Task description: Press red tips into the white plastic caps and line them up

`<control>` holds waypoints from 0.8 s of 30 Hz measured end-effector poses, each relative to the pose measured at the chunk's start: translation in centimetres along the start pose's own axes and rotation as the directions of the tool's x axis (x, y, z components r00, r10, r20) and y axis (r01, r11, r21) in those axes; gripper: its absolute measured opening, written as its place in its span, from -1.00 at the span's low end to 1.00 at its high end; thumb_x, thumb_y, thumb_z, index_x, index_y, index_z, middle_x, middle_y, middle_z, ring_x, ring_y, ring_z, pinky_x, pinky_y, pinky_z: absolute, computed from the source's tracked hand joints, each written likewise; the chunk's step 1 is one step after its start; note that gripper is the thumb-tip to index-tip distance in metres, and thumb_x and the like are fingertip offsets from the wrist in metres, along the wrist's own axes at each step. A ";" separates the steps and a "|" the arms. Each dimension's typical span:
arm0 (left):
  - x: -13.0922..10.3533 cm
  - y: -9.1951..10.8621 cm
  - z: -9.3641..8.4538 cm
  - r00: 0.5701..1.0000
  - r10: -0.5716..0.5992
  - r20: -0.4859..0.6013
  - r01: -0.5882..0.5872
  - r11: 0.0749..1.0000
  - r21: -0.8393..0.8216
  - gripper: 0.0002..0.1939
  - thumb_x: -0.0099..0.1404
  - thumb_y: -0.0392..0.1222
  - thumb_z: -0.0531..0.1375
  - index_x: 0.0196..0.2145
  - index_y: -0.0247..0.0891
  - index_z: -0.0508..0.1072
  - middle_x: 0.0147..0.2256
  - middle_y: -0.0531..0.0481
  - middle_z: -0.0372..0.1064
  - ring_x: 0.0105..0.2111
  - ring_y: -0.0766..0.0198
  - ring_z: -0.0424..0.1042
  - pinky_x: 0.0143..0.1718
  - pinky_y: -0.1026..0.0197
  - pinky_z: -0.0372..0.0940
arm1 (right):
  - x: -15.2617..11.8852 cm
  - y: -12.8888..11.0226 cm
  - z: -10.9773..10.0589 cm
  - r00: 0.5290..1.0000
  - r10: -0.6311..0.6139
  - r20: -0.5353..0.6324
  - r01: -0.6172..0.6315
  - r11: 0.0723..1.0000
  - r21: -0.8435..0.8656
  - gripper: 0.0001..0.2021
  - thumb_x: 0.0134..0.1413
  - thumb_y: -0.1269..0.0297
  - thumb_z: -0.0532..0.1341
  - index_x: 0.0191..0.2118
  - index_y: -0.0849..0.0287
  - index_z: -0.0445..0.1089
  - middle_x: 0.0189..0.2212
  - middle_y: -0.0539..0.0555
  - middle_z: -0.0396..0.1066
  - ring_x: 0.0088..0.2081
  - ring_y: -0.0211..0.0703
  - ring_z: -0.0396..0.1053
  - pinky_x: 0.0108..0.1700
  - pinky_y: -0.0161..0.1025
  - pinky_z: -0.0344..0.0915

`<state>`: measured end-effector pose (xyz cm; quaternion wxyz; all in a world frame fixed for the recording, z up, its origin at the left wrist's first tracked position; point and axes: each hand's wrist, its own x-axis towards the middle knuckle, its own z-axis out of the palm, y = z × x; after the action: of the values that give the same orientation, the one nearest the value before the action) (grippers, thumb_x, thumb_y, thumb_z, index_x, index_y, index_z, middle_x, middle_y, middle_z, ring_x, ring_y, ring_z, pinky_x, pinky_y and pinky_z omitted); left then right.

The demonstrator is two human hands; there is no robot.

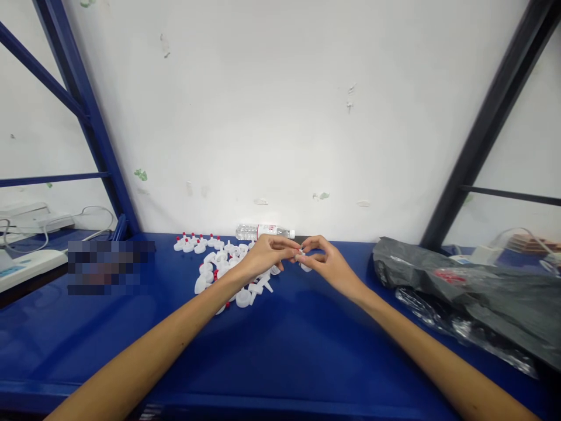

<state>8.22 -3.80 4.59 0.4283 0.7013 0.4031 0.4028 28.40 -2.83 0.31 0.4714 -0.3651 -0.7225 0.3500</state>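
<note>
Over the glossy blue bench (333, 351), the fingers of the left hand (274, 251) and right hand (323, 258) meet, pinching a small white plastic piece (302, 252) with a dab of red, mostly hidden. It should be light, stiff and slightly slippery, best taken by any rim. Loose white plastic spouted caps (243, 299) lie left; farther back, a clear plastic bottle (248, 231) lies sideways.

- table (307, 351): solid deep blue
- wall (272, 128): off-white, few green flecks (141, 174)
- caps (243, 299): milky white, far-left ones have bright red tips (201, 236)
- bottle (246, 232), far side: clear, white-and-red label (266, 231), white lid (292, 234)
- bag (416, 257), right: dark grey, splash of red print (451, 276)
- left post (83, 105) blue, right post (482, 126) pretty much black
</note>
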 end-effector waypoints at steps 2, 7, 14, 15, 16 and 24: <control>0.0 0.0 0.0 1.000 -0.007 0.013 0.008 1.000 -0.028 -0.76 0.17 -0.10 0.36 -0.23 -0.28 0.61 -0.34 -0.10 0.57 -0.36 0.24 0.53 -0.51 0.35 0.34 | 0.1 0.0 -0.1 1.000 0.010 -0.006 -0.010 0.999 0.044 -0.57 0.05 -0.05 0.36 -0.07 0.08 0.33 -0.14 0.03 0.39 -0.31 -0.19 0.50 -0.20 -0.21 0.38; -0.2 0.1 0.2 1.000 0.000 0.006 0.001 0.999 -0.052 -0.75 0.15 -0.09 0.38 -0.26 -0.30 0.58 -0.33 -0.12 0.59 -0.35 0.22 0.55 -0.50 0.33 0.36 | 0.1 -0.5 0.0 0.999 0.037 0.004 -0.037 0.994 0.106 -0.55 0.03 -0.06 0.37 -0.09 0.10 0.34 -0.21 0.01 0.38 -0.31 -0.18 0.48 -0.21 -0.21 0.36; -0.4 -0.2 1.2 0.998 0.026 -0.053 -0.032 0.993 -0.111 -0.77 0.15 -0.11 0.37 -0.29 -0.31 0.54 -0.43 -0.12 0.57 -0.31 0.12 0.59 -0.55 0.33 0.32 | -0.1 -0.8 0.2 0.997 0.072 -0.041 -0.063 0.981 0.185 -0.55 0.01 -0.06 0.39 -0.09 0.11 0.37 -0.22 0.03 0.42 -0.30 -0.17 0.47 -0.20 -0.21 0.37; -0.4 -0.2 1.4 0.997 0.040 -0.067 -0.048 0.992 -0.115 -0.77 0.16 -0.11 0.37 -0.29 -0.31 0.53 -0.43 -0.12 0.57 -0.31 0.12 0.59 -0.55 0.33 0.31 | -0.2 -0.9 0.3 0.995 0.090 -0.042 -0.078 0.970 0.231 -0.54 0.00 -0.07 0.40 -0.08 0.10 0.37 -0.22 0.03 0.44 -0.29 -0.15 0.49 -0.19 -0.20 0.38; -0.5 -0.3 1.5 0.995 0.054 -0.080 -0.063 0.991 -0.117 -0.76 0.16 -0.09 0.37 -0.29 -0.31 0.53 -0.42 -0.12 0.57 -0.32 0.13 0.58 -0.56 0.33 0.30 | -0.2 -1.0 0.3 0.993 0.110 -0.037 -0.095 0.954 0.284 -0.52 -0.01 -0.08 0.40 -0.08 0.09 0.36 -0.22 0.04 0.46 -0.27 -0.12 0.50 -0.17 -0.18 0.39; -1.0 -0.3 3.1 0.954 0.246 -0.169 -0.249 0.968 0.005 -0.78 0.23 -0.06 0.32 -0.29 -0.27 0.58 -0.29 -0.11 0.58 -0.28 0.16 0.56 -0.53 0.33 0.34 | -0.8 -1.7 0.9 0.983 0.185 -0.012 -0.155 0.857 0.491 -0.51 -0.08 -0.08 0.45 -0.12 0.07 0.37 -0.27 0.03 0.50 -0.25 -0.14 0.48 -0.17 -0.23 0.42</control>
<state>10.63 -5.52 3.09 0.3447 0.7061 0.3434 0.5144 27.46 -4.48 1.11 0.5363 -0.3067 -0.5615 0.5504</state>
